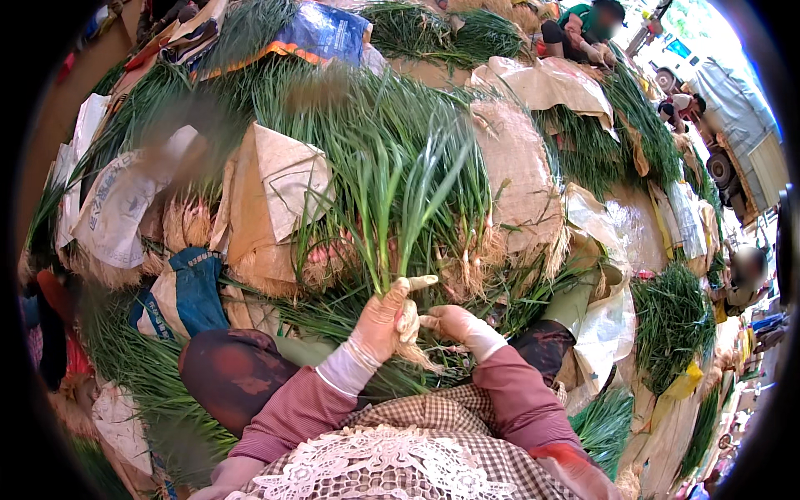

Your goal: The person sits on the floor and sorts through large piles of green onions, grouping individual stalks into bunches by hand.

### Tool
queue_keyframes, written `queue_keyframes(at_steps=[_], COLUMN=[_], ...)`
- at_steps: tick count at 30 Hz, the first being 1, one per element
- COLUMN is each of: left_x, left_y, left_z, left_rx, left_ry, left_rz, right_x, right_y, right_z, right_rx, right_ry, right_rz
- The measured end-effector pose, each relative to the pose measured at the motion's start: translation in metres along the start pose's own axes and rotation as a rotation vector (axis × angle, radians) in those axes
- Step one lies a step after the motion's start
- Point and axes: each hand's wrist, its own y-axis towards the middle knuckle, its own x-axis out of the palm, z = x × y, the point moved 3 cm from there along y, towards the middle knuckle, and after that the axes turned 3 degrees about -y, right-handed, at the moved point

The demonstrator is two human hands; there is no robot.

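My left hand (387, 323), in a pale glove, is closed around a small bunch of spring onions (385, 225). Their green leaves point up and away from me, and pale stringy roots (419, 357) hang below the fist. Close on the right, my gloved right hand (454, 322) has its fingers drawn together beside the bulb end. Whatever is between those fingertips, if anything, is too small to make out. Just beyond both hands lies a large heap of spring onions (333, 125), with pinkish bulbs and roots (471, 258) facing me.
Sacking (521, 179) and a folded pale sack (292, 171) lie among the heaps. A blue-and-white sack (187, 292) is by my left knee (237, 375); clear plastic sheeting (604, 329) lies at right. Other people (587, 33) sit farther off, near a truck (733, 125).
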Motion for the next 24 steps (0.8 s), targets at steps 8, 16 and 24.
queue_keyframes(at_steps=[8, 16, 24], left_x=[0.045, -0.023, -0.037], left_y=[-0.012, 0.010, 0.019], left_z=[0.041, 0.009, -0.025], left_rx=[0.287, -0.185, -0.144], left_ry=[0.068, 0.118, 0.107], left_rz=[0.015, 0.398, 0.236], right_x=[-0.100, -0.093, -0.046], right_y=[-0.013, -0.064, -0.032], right_z=[0.047, -0.026, -0.012], right_rx=[0.284, -0.162, -0.201], right_ry=[-0.273, 0.249, 0.817], right_rz=[0.868, 0.888, 0.591])
